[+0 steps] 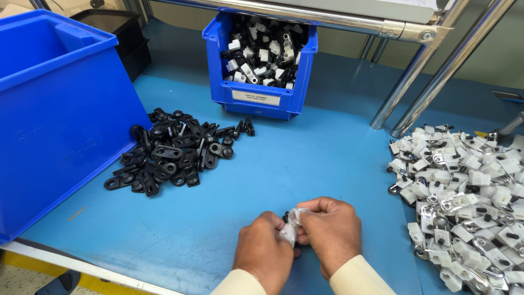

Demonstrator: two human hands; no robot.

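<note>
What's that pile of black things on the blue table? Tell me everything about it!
The pile of black parts is a loose heap of small, flat pieces that look like plastic. Many have a round ring at one end and a long slot. They lie jumbled, overlapping each other, on the blue table, beside the big blue bin on the left and in front of the small blue bin. No hand touches the heap.

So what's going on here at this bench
A person is pressing a small white and black part together between both hands, left hand and right hand, low over the blue table. A pile of black parts lies to the left and a heap of white and metal pieces to the right. A blue bin of mixed parts sits behind.
</note>
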